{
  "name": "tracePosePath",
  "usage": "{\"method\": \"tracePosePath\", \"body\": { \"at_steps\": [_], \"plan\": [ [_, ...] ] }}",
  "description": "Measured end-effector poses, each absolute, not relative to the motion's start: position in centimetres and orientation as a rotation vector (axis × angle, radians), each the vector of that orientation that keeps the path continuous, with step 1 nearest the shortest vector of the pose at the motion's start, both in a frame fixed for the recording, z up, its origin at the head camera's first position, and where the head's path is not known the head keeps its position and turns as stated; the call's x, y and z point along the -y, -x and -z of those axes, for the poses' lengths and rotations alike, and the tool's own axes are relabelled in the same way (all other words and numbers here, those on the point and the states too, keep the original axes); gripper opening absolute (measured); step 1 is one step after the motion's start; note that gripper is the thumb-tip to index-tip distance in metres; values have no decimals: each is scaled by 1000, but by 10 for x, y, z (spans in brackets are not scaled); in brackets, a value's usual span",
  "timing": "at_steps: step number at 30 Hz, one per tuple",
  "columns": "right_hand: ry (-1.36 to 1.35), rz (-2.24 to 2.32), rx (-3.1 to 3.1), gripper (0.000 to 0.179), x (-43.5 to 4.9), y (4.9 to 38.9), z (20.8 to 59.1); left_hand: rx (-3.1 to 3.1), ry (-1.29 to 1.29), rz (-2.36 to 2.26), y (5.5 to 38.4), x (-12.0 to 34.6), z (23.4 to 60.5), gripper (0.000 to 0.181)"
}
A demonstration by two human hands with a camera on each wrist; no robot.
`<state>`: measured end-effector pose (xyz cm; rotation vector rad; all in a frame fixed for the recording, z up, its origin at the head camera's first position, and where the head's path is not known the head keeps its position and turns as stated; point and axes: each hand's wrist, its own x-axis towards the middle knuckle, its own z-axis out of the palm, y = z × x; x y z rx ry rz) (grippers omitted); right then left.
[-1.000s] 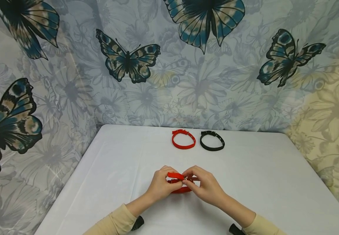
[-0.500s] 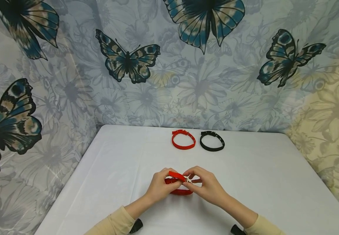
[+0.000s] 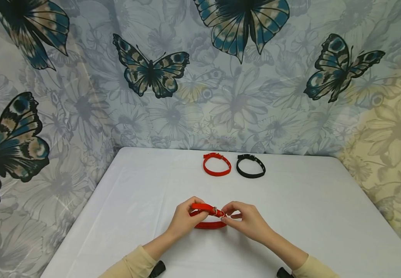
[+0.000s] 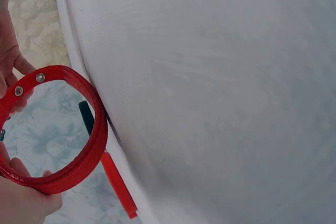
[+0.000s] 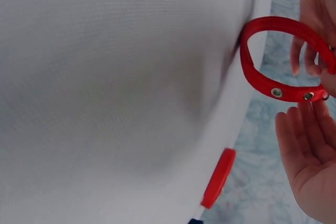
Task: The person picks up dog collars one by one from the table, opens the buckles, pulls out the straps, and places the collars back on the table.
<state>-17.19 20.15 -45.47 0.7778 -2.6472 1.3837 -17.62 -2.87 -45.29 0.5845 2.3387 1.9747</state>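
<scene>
We hold the front red collar (image 3: 210, 225) over the counter (image 3: 308, 200), our left hand (image 3: 184, 218) pinching its strap and our right hand (image 3: 250, 222) pinching beside the buckle (image 3: 215, 210). The loop looks closed; whether the pin is seated is too small to tell. The loose end (image 3: 198, 207) sticks out, probably left to tuck. Since half a second ago, our hands have spread, baring the buckle.

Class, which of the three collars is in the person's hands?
The nearer red collar, held by the left hand with the right hand touching it. The other red collar and the black collar lie untouched farther back on the table.
</scene>
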Motion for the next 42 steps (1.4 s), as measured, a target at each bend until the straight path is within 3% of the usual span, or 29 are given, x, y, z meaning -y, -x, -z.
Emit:
{"method": "tracePosePath", "body": {
  "at_steps": [8, 16, 26, 42],
  "plan": [
    [-800, -1435, 2611, 17, -199, 171, 452, -2280, -628, -1962, 185, 33, 470, 18],
    [-856, -1406, 2569, 18, -198, 171, 453, -2327, -634, -1827, 174, 39, 435, 15],
    [-844, -1413, 2550, 19, -195, 170, 447, -2460, -734, -1741, 193, 44, 462, 18],
    [-909, -1370, 2549, 16, -194, 171, 449, -2500, -882, -1694, 196, 47, 458, 18]
  ]
}}
